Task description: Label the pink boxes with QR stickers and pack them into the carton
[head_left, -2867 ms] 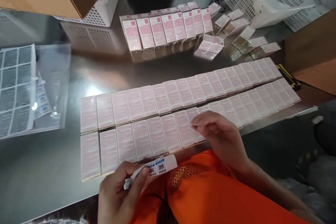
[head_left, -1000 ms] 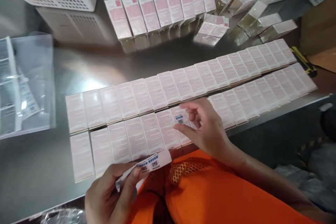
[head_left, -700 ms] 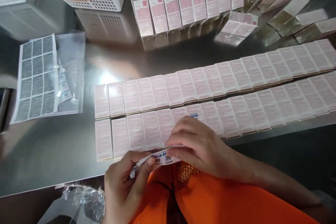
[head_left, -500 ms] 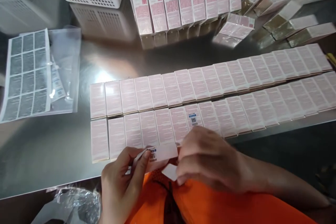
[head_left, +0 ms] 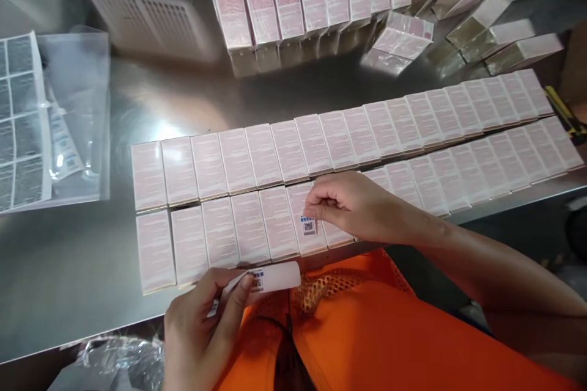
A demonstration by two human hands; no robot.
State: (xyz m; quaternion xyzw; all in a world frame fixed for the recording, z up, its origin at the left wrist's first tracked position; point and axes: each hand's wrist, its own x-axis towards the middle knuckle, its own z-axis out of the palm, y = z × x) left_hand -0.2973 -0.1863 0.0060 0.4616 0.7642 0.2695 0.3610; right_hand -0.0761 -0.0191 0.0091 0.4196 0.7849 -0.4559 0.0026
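Left hand (head_left: 202, 333): fingers pinch a label strip (head_left: 268, 279) with one blue-coded label on it, at the worktop's (head_left: 68, 256) near edge. Right hand (head_left: 355, 204): fingers bunched, pressing a sticker (head_left: 307, 225) onto a pink box (head_left: 306, 220) (front row, flat-lying). Sticker sheets (head_left: 21, 122) lie far left.

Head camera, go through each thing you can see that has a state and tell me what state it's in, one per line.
Left hand: pinching a sticker strip, one sticker left on it.
Right hand: fingertips pressing a blue code sticker onto a near-row box.
Two rows of pink boxes: lying flat, side by side.
Far boxes: standing upright.
Clear bag: flat on the table, label sheets inside.
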